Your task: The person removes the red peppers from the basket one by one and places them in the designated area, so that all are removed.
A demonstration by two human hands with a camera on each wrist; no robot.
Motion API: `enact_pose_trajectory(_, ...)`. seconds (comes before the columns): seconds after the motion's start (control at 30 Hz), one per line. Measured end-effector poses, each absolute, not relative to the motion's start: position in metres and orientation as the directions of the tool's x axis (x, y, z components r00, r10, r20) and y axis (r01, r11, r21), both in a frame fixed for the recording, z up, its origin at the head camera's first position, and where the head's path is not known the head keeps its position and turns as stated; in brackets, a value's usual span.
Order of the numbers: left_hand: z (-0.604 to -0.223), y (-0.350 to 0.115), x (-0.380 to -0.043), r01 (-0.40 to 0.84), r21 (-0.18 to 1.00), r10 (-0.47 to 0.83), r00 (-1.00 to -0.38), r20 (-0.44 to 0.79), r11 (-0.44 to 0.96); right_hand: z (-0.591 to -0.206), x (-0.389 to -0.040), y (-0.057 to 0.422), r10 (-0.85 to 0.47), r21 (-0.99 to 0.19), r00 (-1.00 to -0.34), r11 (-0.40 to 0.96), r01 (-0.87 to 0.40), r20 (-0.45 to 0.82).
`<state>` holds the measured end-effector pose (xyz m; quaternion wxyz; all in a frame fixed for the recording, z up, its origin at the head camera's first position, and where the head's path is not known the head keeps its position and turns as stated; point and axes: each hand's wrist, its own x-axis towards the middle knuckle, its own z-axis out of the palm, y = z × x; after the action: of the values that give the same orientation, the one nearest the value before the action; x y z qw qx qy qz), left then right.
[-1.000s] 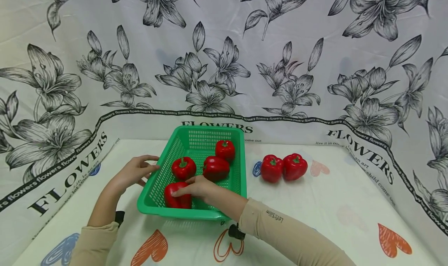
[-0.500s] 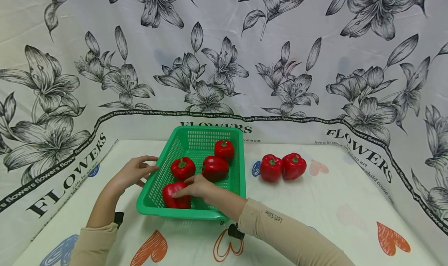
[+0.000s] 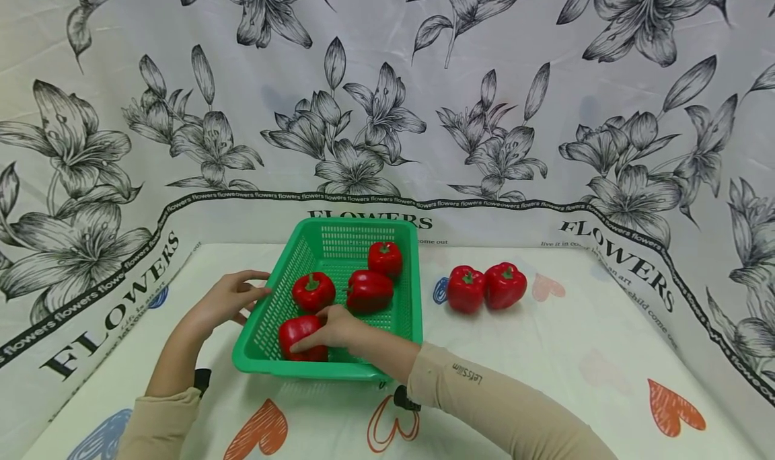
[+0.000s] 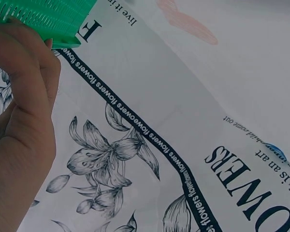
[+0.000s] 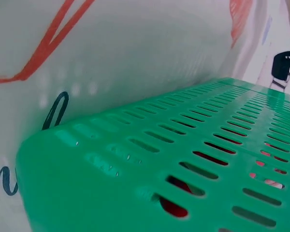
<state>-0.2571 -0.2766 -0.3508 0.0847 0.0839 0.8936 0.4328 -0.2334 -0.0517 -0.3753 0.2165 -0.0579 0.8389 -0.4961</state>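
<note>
A green plastic basket with slotted walls holds several red bell peppers. My right hand reaches over the front right side into it and grips the bell pepper in the near left corner, thumb across its near side. The fingers' far ends are hidden behind that pepper. At the left rim my left hand touches the basket with loosely bent fingers, thumb below. Close by the right hand lie an upright bell pepper and one on its side. In the right wrist view, the basket wall hides the right hand.
Another bell pepper sits in the basket's far right corner. Two bell peppers, one on the left and one on the right, stand side by side on the heart-print cloth. A flower-print curtain rises behind.
My right thumb has slid slightly lower on the gripped pepper. The whole head view has shifted a little; the basket and left hand hold their places.
</note>
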Motion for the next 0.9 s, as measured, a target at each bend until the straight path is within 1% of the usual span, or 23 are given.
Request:
enact_pose_trajectory(0.3, -0.350, -0.276, -0.256, 0.075, 0.786, 0.216, -0.974, -0.076, 0.614, -0.372, -0.230, -0.051, -0.324, -0.875, -0.906, 0.476, 0.092, -0.271)
enact_pose_trajectory(0.53, -0.350, -0.276, -0.256, 0.076, 0.783, 0.212, -0.974, -0.073, 0.618, -0.369, -0.229, -0.049, -0.330, -0.888, -0.921, 0.459, 0.035, -0.207)
enact_pose_trajectory(0.9, -0.350, -0.277, -0.257, 0.065, 0.794, 0.215, -0.973, -0.085, 0.604, -0.364, -0.225, -0.033, -0.375, -0.931, -0.922, 0.362, -0.049, -0.098)
